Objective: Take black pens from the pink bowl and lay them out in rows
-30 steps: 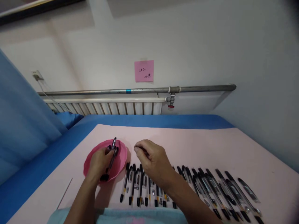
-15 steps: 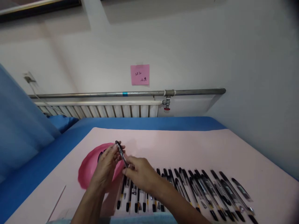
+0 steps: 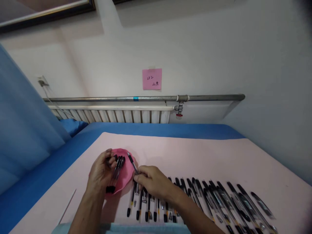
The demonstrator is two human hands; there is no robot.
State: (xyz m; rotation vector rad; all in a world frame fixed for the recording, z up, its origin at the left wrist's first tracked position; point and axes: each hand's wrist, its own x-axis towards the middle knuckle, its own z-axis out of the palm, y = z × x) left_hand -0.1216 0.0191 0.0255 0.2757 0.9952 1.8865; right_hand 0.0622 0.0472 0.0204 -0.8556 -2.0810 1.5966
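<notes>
The right hand (image 3: 153,182) has a narrow grip: its thumb and fingers are closed on an uncapped pen (image 3: 132,161), near the lower end of it. From this grip the pen goes up and to the left, with its tip and its black rubber part free in the air, in front of the far right part of a pink bowl (image 3: 126,175).

The left hand (image 3: 99,170) is to the left of that grip, over the left side of the bowl. Its fingers are curled inward and a dark spot shows between them, but I cannot tell if they hold something. Just to the right of these curled fingers, several capped pens (image 3: 118,169) lie close together in the bowl, with their caps at the far end and their black ends toward the person.

Below the right hand's grip, and nearer to the person, there is a row of loose pens (image 3: 139,204), with small metal tips (image 3: 135,203) lying among them. The forearm hides a part of this row. To the right of the grip, more pens and caps (image 3: 226,198) lie slanted, close to each other. Well to the left of both hands is a thin white stick (image 3: 67,206). Under everything is a pink sheet (image 3: 190,156).
</notes>
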